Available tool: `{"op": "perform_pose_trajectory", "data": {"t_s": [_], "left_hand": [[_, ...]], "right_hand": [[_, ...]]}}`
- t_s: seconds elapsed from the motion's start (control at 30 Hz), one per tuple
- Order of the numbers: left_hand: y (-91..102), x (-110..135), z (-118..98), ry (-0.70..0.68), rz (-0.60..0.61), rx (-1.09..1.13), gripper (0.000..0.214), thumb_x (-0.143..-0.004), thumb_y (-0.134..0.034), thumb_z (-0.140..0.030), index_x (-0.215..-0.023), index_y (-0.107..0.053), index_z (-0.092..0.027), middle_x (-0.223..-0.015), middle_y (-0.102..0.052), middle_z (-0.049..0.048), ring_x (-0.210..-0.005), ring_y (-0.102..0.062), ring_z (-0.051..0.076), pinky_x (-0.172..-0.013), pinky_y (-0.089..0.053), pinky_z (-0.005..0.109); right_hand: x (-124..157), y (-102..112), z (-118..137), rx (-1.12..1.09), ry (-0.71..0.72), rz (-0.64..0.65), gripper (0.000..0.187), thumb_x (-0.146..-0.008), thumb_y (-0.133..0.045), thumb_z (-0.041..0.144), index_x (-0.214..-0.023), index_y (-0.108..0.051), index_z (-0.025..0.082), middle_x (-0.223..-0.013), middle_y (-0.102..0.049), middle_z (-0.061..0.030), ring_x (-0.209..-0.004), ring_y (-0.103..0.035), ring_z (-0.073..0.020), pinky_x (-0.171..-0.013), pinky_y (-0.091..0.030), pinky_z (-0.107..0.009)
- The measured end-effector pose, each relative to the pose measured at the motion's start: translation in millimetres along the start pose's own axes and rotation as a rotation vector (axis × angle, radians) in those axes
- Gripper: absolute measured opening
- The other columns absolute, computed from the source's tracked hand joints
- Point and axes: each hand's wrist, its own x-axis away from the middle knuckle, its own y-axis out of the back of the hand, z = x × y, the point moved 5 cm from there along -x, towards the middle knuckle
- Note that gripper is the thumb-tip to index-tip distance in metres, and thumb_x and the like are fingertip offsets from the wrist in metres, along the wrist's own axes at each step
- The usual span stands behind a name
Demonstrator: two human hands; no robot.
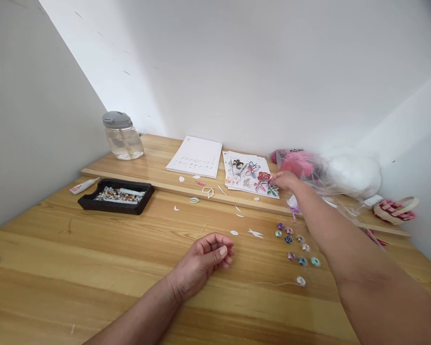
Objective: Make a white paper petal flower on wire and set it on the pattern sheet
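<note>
My left hand (210,254) rests on the wooden table, fingers loosely curled and thumb across them; I see nothing in it. My right hand (284,179) reaches to the right edge of a stack of white sheets (232,185) covered with decorative flowers. Its fingertips come together beside a red flower (263,176) and a green and pink flower (273,190); whatever they pinch is too small to make out. Several small spools of coloured thread (291,256) lie below my right forearm. A white spool (300,281) trails a thread towards my left hand.
A black tray (143,205) of beads, a glue tube (85,186) and a lidded water jug (123,139) stand left. White paper (197,151) lies at the back. Small paper cutouts (234,233) are scattered mid-table. Plastic bags (355,172) and a small basket (395,211) are right.
</note>
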Motion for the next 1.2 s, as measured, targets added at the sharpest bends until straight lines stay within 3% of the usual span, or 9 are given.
{"op": "perform_pose_trajectory", "data": {"t_s": [0.17,0.33,0.53,0.8,1.2], "left_hand": [[-0.7,0.1,0.1,0.007,-0.008,0.005,0.020,-0.080,-0.072,-0.026,-0.095,-0.066,-0.015,-0.089,-0.060,0.0053,-0.075,-0.057,0.010,-0.070,-0.044,0.023],[-0.5,0.9,-0.6,0.008,-0.009,-0.003,0.020,-0.080,-0.072,-0.026,-0.095,-0.066,-0.015,-0.089,-0.060,0.0053,-0.075,-0.057,0.010,-0.070,-0.043,0.023],[-0.5,0.1,-0.9,0.009,-0.006,-0.003,0.020,-0.080,-0.072,-0.026,-0.096,-0.065,-0.015,-0.089,-0.061,0.0062,-0.075,-0.057,0.010,-0.070,-0.044,0.023],[-0.9,-0.1,-1.1,0.010,-0.009,0.003,0.022,-0.080,-0.072,-0.027,-0.096,-0.064,-0.014,-0.089,-0.061,0.0063,-0.075,-0.057,0.011,-0.071,-0.044,0.024],[-2.8,0.4,-2.1,0.023,-0.025,0.022,0.026,-0.076,-0.076,-0.029,-0.093,-0.065,-0.013,-0.085,-0.061,0.0058,-0.072,-0.058,0.010,-0.069,-0.043,0.023]], "right_hand": [[5.2,6.3,-0.2,-0.100,0.045,0.019,0.014,-0.065,-0.075,0.021,-0.078,-0.076,0.018,-0.078,-0.074,-0.0018,-0.068,-0.064,-0.0142,-0.060,-0.048,-0.020],[11.5,9.7,3.1,-0.177,0.139,0.078,0.016,-0.066,-0.075,0.018,-0.082,-0.076,0.020,-0.088,-0.075,0.0001,-0.082,-0.067,-0.0148,-0.073,-0.050,-0.019],[10.7,10.2,6.1,-0.169,0.203,0.080,0.015,-0.070,-0.070,0.019,-0.085,-0.075,0.020,-0.095,-0.075,-0.0013,-0.091,-0.067,-0.0180,-0.079,-0.050,-0.022],[8.9,2.3,18.9,-0.065,0.290,0.209,0.026,-0.068,-0.070,0.012,-0.090,-0.077,0.024,-0.101,-0.074,0.0006,-0.096,-0.066,-0.0177,-0.086,-0.049,-0.023],[17.7,11.0,35.6,0.114,0.278,0.191,0.026,-0.068,-0.066,0.001,-0.080,-0.076,0.022,-0.091,-0.075,0.0002,-0.084,-0.065,-0.0158,-0.072,-0.046,-0.020]]}}
